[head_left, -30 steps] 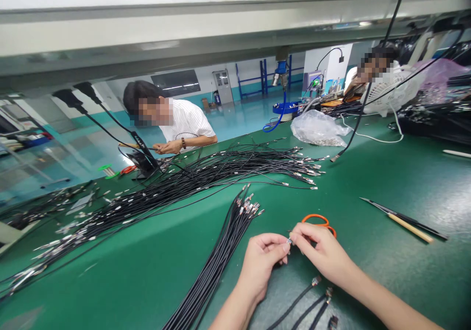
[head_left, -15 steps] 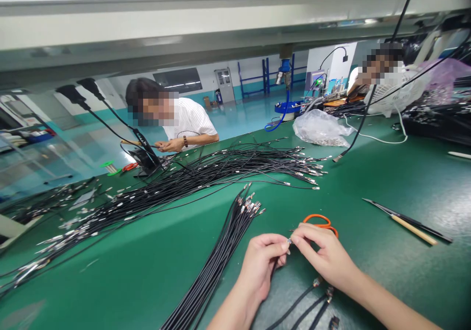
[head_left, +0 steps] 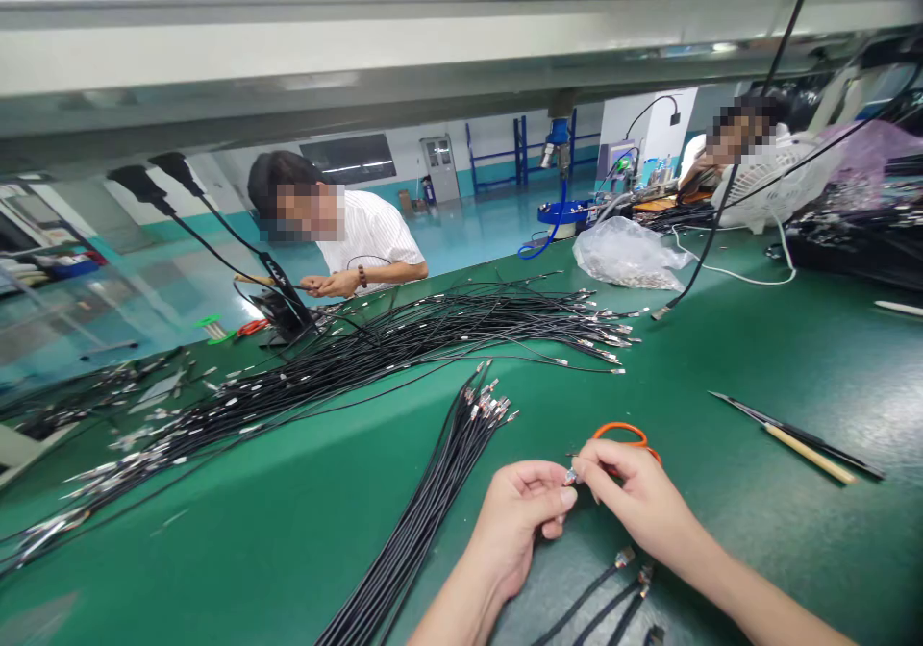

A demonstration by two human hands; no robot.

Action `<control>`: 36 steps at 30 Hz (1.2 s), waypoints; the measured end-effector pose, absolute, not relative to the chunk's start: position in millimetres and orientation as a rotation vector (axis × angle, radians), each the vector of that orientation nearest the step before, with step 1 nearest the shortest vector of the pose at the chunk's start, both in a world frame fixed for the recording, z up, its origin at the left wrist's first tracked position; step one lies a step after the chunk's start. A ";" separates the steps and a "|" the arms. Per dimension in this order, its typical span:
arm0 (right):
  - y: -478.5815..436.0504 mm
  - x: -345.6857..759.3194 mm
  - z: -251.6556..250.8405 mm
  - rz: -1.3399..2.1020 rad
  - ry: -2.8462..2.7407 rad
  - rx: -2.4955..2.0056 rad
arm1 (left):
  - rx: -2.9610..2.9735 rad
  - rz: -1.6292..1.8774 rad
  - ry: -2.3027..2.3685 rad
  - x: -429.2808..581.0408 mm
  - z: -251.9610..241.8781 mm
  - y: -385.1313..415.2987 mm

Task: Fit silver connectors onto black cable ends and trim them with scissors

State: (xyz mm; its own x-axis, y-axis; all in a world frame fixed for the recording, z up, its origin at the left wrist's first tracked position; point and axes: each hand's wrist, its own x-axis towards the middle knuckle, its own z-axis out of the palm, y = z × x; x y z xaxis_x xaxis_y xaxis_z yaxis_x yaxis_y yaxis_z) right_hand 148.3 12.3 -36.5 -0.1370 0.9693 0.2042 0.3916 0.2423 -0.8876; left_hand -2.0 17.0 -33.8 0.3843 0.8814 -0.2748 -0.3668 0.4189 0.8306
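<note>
My left hand and my right hand meet low in the middle of the green table. Both pinch one small metal connector between their fingertips; the cable behind it is hidden by my left hand. Orange-handled scissors lie just beyond my right hand. A tidy bundle of black cables runs along the left side of my left hand. Three short cables with metal ends lie under my right wrist.
A large loose pile of black cables spreads across the table's middle. Tweezers and a wooden stick lie at the right. A clear plastic bag sits farther back. One person works opposite, another person at far right.
Both hands have stayed pinched together on the connector, shifting only slightly downward in the view. Nothing else on the table has moved.
</note>
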 end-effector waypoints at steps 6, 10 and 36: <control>13.9 147.8 -38.8 0.935 -1.626 -1.282 | 0.770 0.940 0.871 -2.2 -41.9 17.7; 15.5 149.1 -37.7 1.058 -1.585 -1.238 | 0.762 0.951 0.867 -3.1 -42.3 18.6; 42.4 205.2 -54.1 0.321 -2.268 -1.690 | 0.884 1.031 1.037 -9.0 -45.0 24.5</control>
State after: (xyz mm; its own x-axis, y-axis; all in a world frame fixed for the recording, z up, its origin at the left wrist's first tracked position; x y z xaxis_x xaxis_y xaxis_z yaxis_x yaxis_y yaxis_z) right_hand 205.2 42.4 -54.1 -0.2669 0.9584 0.1009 0.8929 0.2853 -0.3483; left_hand -9.0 24.5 -45.0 0.1674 0.9547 -0.2460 -0.2402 0.2815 0.9290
